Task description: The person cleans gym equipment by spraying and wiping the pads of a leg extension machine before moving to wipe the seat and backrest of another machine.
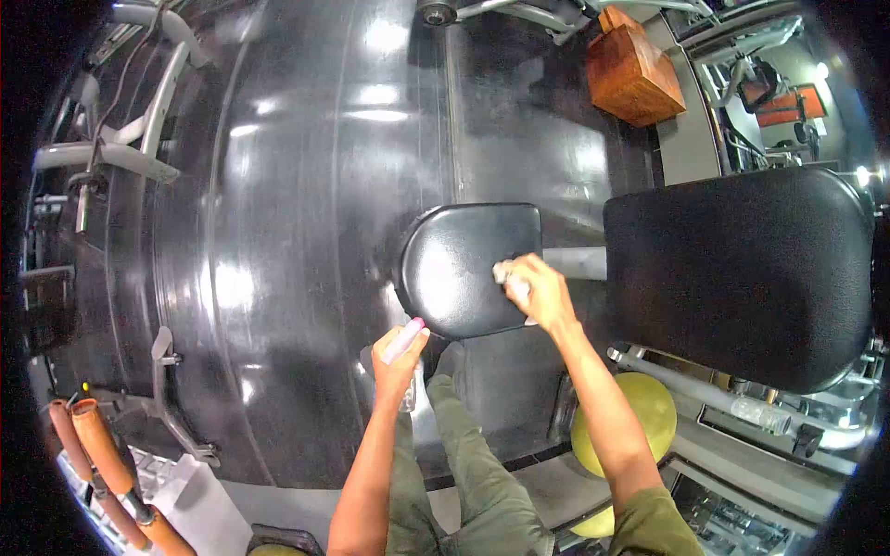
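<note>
My left hand [393, 372] is closed around a spray bottle [404, 341] with a pink and white top. Part of its clear body shows below my fingers, beside the near left edge of a black padded bench seat [452, 264]. Over the right part of that seat, my right hand [547, 298] grips a crumpled white cloth [517, 285] against the padding. The fingers hide some of the cloth. Light reflects off the seat's smooth surface.
A larger black backrest pad [737, 278] stands to the right, joined by a metal bar [575, 263]. Beneath my right arm is a yellow-green ball [635, 417]. A wooden box [635, 74] sits at the back right; orange-brown handles [102, 445] rise at the lower left.
</note>
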